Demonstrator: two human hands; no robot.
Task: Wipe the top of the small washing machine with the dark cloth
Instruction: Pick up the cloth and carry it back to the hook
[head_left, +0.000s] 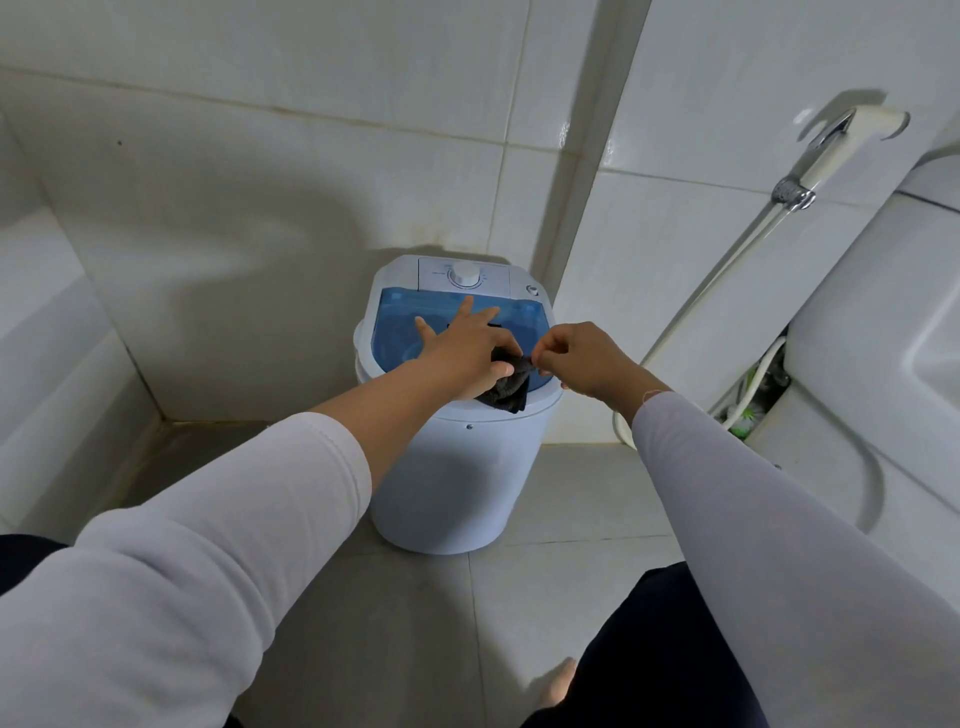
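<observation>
So the right hand (582, 358) has a pinch grip going, thumb and fingertips closed on a corner of the dark cloth (509, 387). The left hand (467, 348) is mostly spread flat, fingers fanned over the blue lid (395, 317), with its thumb side touching the bunched cloth; can't tell if it's actually clamping it or just pressing. The cloth sits at the near right edge of the small washing machine (452, 483) top, crumpled, a bit hanging over the rim. It looks soft and floppy, basically weightless, so it'll bunch up if you only hold a corner. I'd flatten it under a palm and push. The lid looks smooth plastic, probably slick, so the cloth should glide easily. White dial (466, 274) is at the far edge, worth wiping around.
</observation>
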